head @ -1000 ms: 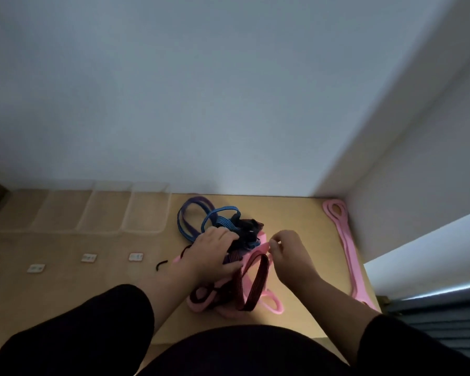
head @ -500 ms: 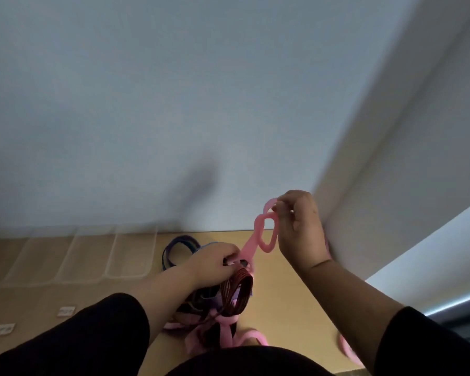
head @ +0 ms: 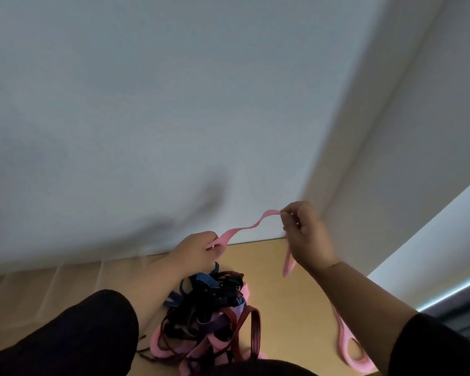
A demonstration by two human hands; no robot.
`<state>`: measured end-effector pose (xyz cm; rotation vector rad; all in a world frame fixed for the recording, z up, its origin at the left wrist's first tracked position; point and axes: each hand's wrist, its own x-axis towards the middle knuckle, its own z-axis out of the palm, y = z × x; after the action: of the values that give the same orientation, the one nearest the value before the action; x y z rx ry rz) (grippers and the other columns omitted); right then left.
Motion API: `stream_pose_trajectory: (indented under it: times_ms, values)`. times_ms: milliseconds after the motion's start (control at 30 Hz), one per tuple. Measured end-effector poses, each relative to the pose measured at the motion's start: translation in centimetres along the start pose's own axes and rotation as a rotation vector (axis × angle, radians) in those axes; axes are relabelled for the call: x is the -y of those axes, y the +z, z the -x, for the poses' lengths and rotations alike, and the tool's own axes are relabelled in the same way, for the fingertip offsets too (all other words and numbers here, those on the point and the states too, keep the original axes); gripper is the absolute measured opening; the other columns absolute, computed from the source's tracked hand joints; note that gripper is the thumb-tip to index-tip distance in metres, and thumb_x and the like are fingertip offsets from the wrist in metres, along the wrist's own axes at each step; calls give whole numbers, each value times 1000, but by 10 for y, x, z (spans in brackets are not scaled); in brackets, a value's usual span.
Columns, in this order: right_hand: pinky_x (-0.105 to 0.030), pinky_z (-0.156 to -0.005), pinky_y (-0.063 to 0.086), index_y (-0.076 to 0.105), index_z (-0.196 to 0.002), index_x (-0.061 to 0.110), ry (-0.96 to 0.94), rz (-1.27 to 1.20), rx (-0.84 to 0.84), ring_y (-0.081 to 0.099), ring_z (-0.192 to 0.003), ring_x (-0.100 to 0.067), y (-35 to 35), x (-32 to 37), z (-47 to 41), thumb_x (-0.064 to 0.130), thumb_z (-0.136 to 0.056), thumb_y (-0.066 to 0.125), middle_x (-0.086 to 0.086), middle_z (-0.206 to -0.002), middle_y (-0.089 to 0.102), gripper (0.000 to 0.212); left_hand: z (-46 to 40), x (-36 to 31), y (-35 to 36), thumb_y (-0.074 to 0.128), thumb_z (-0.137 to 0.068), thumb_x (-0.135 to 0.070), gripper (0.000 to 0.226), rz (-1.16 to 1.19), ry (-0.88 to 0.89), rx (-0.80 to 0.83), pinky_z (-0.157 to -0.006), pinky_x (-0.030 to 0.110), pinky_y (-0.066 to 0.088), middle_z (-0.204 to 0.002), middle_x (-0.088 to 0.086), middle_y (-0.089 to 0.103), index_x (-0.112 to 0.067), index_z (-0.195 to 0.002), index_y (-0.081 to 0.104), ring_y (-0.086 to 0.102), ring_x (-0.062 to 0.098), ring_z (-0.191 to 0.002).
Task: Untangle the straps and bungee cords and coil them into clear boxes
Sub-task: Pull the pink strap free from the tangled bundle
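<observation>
A pink strap [head: 244,229] stretches in the air between my two hands. My left hand [head: 198,251] pinches it at the lower left, and my right hand [head: 304,234] pinches its upper end, with a loop hanging down beside the right wrist. Below my hands a tangle of straps and cords [head: 215,313] lies on the wooden table [head: 288,299]: blue, black, purple, dark red and pink pieces wound together. The clear boxes [head: 52,283] stand faintly visible at the back left against the wall.
A second pink strap [head: 347,346] with a looped end lies on the table at the right, partly under my right forearm. A white wall [head: 174,104] rises behind the table, and a wall corner stands to the right.
Both hands have risen off the pile. My right hand has drawn the pink strap up and to the right, and my left hand now pinches that strap instead of holding the pile.
</observation>
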<state>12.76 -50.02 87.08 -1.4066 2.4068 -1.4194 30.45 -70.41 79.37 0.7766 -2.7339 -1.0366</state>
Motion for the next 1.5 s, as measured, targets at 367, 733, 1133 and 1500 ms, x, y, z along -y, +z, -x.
stream_pose_trajectory:
  times_ms: [367, 733, 1133, 1500]
  values:
    - [-3, -73, 37, 56, -117, 41, 141, 257, 472, 53, -89, 13, -41, -46, 62, 34, -87, 74, 25, -98, 54, 36, -43, -9, -43, 52, -99, -50, 30, -592, 334, 9, -62, 23, 25, -73, -13, 50, -25, -100, 69, 51, 16, -82]
    - [-20, -70, 48, 67, -100, 37, 631, 209, 627, 65, -80, -5, -70, -94, 120, 43, -93, 67, 11, -87, 71, 9, -94, -59, 4, 29, -101, -54, 52, -812, 437, 28, -104, 36, 33, -126, -6, 65, -26, -136, 56, 52, 20, -119]
    - [-19, -62, 57, 67, -93, 36, 952, 17, 262, 70, -68, -3, -116, -173, 186, 35, -90, 73, 11, -78, 73, 6, -168, -136, 94, 44, -98, -59, 62, -947, 480, 69, -101, 41, 36, -145, 1, 54, -22, -147, 44, 49, 26, -130]
    - [-23, -69, 57, 68, -108, 32, 887, 143, 289, 65, -75, -6, -114, -234, 206, 34, -98, 63, 12, -96, 62, 12, -235, -180, 174, 51, -92, -57, 54, -1036, 467, 181, -98, 44, 41, -138, 2, 59, -25, -136, 54, 51, 27, -129]
